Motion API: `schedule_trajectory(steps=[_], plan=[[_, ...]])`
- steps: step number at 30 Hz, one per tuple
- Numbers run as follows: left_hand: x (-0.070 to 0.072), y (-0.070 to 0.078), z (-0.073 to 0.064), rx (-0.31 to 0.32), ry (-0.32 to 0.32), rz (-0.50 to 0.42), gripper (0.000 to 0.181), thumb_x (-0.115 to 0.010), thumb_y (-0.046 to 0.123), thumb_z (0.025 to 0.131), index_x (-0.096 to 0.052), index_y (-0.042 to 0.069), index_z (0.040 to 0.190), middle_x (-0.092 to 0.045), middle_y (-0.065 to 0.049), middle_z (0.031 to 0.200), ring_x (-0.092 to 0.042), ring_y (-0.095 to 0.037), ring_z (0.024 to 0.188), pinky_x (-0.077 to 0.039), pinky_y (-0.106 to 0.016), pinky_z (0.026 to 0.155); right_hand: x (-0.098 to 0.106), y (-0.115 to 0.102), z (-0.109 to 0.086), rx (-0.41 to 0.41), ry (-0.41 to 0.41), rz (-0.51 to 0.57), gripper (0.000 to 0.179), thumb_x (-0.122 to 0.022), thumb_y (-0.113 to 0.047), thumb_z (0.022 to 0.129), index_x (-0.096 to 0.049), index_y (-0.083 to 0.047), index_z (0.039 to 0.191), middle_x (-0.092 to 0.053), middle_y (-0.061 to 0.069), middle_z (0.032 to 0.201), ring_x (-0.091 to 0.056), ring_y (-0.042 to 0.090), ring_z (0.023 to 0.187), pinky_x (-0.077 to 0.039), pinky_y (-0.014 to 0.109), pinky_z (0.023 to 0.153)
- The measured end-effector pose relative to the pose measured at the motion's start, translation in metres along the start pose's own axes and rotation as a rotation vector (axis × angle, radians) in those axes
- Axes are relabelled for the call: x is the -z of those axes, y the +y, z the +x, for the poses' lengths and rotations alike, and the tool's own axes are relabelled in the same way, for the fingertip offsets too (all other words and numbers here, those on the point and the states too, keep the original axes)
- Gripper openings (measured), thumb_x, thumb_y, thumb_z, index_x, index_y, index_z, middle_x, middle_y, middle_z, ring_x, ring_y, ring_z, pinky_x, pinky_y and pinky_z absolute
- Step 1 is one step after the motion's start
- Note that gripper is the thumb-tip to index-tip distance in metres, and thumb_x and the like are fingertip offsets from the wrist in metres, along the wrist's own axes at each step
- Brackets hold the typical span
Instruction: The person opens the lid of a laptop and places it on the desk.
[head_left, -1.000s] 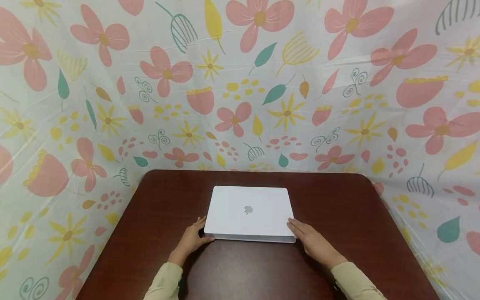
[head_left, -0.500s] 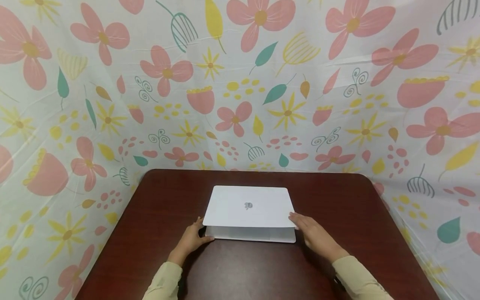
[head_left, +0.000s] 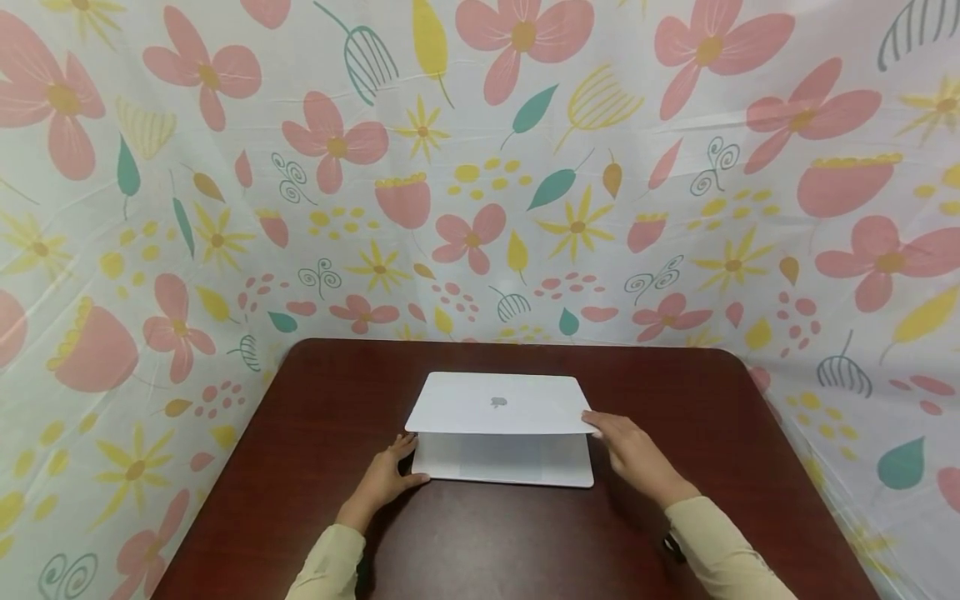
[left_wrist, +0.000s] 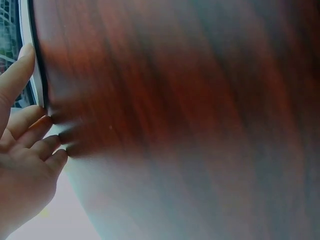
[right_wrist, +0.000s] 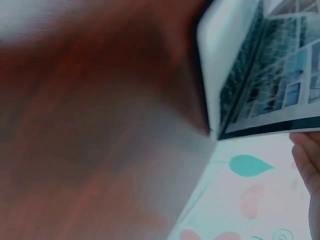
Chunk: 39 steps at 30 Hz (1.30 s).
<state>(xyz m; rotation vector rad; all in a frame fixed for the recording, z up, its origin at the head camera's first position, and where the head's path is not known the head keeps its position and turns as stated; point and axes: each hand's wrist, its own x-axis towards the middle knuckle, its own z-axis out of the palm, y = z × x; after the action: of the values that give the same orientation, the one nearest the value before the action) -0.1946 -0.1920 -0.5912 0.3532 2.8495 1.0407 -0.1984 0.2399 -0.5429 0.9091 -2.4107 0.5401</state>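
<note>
A silver laptop with an apple logo on its lid lies partly raised at the middle of the table. Its lower half shows beneath the tilted lid in the head view. My left hand holds the base at its near left side, the thumb by the front corner; in the left wrist view the thumb lies over the laptop's edge. With its fingers at the lid's right front corner, my right hand grips the lid. A lit screen and dark keys show in the right wrist view.
The dark reddish-brown table has rounded far corners. A white curtain printed with pink flowers and leaves hangs round its back and sides. Something small and dark sits by the right sleeve.
The laptop's lid has risen at its front edge, with the right hand moving up along with it, and the gap over the base has widened. The left hand has stayed in place.
</note>
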Motion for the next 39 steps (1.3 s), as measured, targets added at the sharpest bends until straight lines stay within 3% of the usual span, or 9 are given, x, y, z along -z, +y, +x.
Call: schedule_trajectory(steps=[11,18,22,30,39], plan=[[-0.004,-0.001,0.003,0.029,0.01,0.013,0.074,-0.082,0.028,0.076,-0.052,-0.004,0.135,-0.045,-0.016,0.146,-0.032,-0.039,0.138,-0.036,-0.054,0.105,0.014,0.007,0.033,-0.188,-0.028,0.074,0.024,-0.059,0.005,0.091,-0.065,0.001,0.114,-0.068,0.015,0.105,-0.065,0.033,0.095,-0.053,0.05,0.078],[-0.003,0.001,0.0,0.035,-0.001,0.005,0.075,-0.082,0.029,0.076,-0.05,-0.003,0.137,-0.043,-0.016,0.147,-0.032,-0.039,0.138,-0.036,-0.056,0.104,0.017,0.017,0.052,-0.197,0.028,0.08,0.017,-0.054,0.0,0.096,-0.066,0.0,0.107,-0.069,0.013,0.09,-0.064,0.027,0.076,-0.053,0.047,0.066],[-0.002,0.002,0.0,0.028,-0.001,-0.001,0.075,-0.081,0.029,0.077,-0.049,-0.003,0.138,-0.042,-0.016,0.147,-0.031,-0.04,0.138,-0.035,-0.058,0.104,0.019,0.022,0.064,-0.226,0.026,0.093,0.017,-0.05,-0.005,0.099,-0.065,-0.001,0.106,-0.067,0.012,0.086,-0.059,0.024,0.068,-0.051,0.046,0.062],[-0.001,0.001,0.001,0.032,-0.002,0.003,0.075,-0.081,0.029,0.078,-0.049,-0.002,0.138,-0.042,-0.016,0.147,-0.031,-0.039,0.138,-0.035,-0.057,0.104,0.02,0.032,0.083,-0.274,0.054,0.114,0.019,-0.05,-0.006,0.099,-0.066,0.003,0.105,-0.069,0.02,0.093,-0.065,0.035,0.078,-0.052,0.052,0.071],[-0.002,-0.002,0.0,0.033,-0.007,0.01,0.076,-0.081,0.03,0.077,-0.049,-0.002,0.138,-0.042,-0.016,0.147,-0.032,-0.039,0.138,-0.036,-0.056,0.104,0.024,0.039,0.104,-0.377,0.0,0.141,0.022,-0.047,-0.007,0.101,-0.063,0.006,0.104,-0.063,0.019,0.074,-0.048,0.02,0.051,-0.048,0.047,0.06]])
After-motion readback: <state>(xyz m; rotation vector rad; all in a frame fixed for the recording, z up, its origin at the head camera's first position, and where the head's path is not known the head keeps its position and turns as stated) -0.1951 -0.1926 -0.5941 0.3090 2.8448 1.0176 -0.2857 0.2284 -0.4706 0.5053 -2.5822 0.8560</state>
